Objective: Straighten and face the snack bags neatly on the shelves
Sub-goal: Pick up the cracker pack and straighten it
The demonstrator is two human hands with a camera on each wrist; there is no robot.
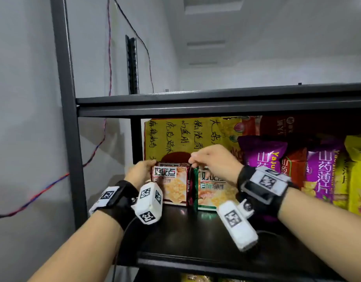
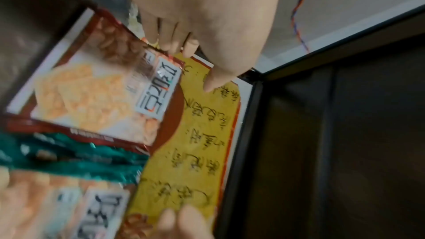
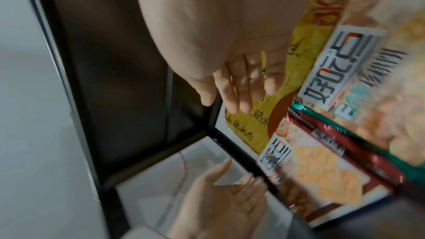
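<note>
1. Head view: a black metal shelf (image 1: 196, 231) with a dark glossy board stands against a pale grey wall (image 1: 27, 98); a twisted red-and-blue wire (image 1: 53, 184) hangs across that wall on the left. A white ceiling with recessed panels shows above the upper shelf board (image 1: 216, 98).
2. At the left end of the shelf a red cracker bag (image 1: 172, 184) stands upright, facing near, touching a green cracker bag (image 1: 211, 192) on its right. Behind both leans a yellow bag with handwritten characters (image 1: 175, 137). Further right stand purple yam-chip bags (image 1: 320, 174) and a yellow chip bag (image 1: 358, 176).
3. The left hand (image 1: 140, 171) holds the red bag's upper left corner. The right hand (image 1: 214, 159) pinches the top edge where the red and green bags meet.
4. Left wrist view, blurred: the left hand (image 2: 200, 24) has its fingertips (image 2: 170, 46) on the red bag's (image 2: 92, 94) top edge, thumb extended; the green bag (image 2: 69, 163) adjoins it.
5. Right wrist view: the right hand (image 3: 230, 52) fingers hang fairly straight before the yellow bag (image 3: 248, 126); the contact point is hidden. The left hand (image 3: 220, 201) curls at the red bag's (image 3: 322, 175) corner beside the shelf post (image 3: 241, 152).
</note>
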